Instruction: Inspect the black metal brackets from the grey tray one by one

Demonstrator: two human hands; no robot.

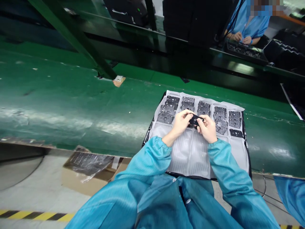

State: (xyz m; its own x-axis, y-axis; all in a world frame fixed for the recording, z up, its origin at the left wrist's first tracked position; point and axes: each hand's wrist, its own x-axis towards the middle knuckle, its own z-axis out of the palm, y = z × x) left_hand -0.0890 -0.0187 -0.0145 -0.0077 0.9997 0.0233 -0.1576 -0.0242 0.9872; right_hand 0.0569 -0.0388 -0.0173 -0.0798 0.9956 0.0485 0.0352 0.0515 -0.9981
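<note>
Between my two hands I hold a small flat black plate [194,120] with small holes, above a tray. My left hand [182,121] pinches its left end, and my right hand [207,127] grips its right end with thumb and fingers. Beneath lies the black tray [249,159], lined with a translucent white sheet [181,152]. Rows of similar black plates [166,111] lie overlapping along its far half, with more plates [221,122] right of my hands. A single plate [236,133] rests at the right end. My hands hide part of the middle rows.
The tray stands on a green workbench [71,105] at its near edge. A green post [81,41] meets the bench at the left. Below sits a cardboard box [78,179] with clear plastic. Across the bench, another person [250,28] handles something over a dark tray [245,52].
</note>
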